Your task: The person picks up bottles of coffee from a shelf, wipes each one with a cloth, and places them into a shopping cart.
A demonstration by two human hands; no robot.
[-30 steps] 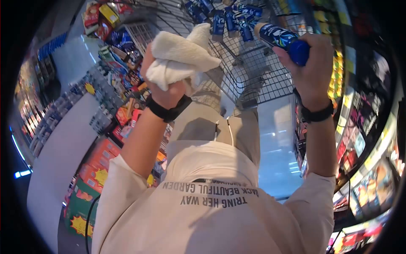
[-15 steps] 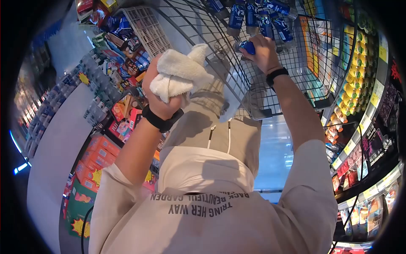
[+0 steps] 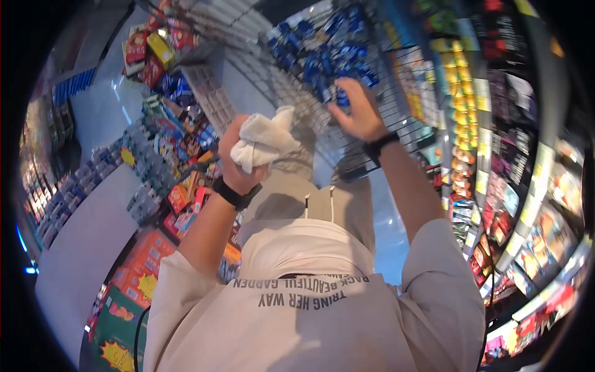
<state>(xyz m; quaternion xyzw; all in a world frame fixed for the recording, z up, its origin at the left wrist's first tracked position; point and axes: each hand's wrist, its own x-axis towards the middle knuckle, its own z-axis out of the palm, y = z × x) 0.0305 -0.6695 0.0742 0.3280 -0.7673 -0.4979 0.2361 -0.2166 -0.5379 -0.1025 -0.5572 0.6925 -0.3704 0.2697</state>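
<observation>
A crumpled white cloth (image 3: pixel 263 139) is gripped in my left hand (image 3: pixel 238 170), over my lap and left of the cart. My right hand (image 3: pixel 364 118) is over the near part of the wire shopping cart (image 3: pixel 396 102), with thumb and fingers spread apart. Just beyond its fingertips, blue-labelled bottles (image 3: pixel 319 68) lie piled in the cart. One blue bottle (image 3: pixel 342 96) shows between the thumb and fingers, and no grip on it is visible. The bottles are blurred.
On the left stand stacked packs of bottles (image 3: pixel 145 180), orange boxes (image 3: pixel 145 257) and mixed snack packets (image 3: pixel 186 111). A pale plastic basket (image 3: pixel 211 99) is beyond my left hand. Shelves with yellow packs (image 3: pixel 460 99) and price labels (image 3: pixel 482 124) line the right.
My right hand has opened from the blue bottle it held and moved left and down in view. The view has shifted, showing more bottles in the cart. My left hand still holds the cloth.
</observation>
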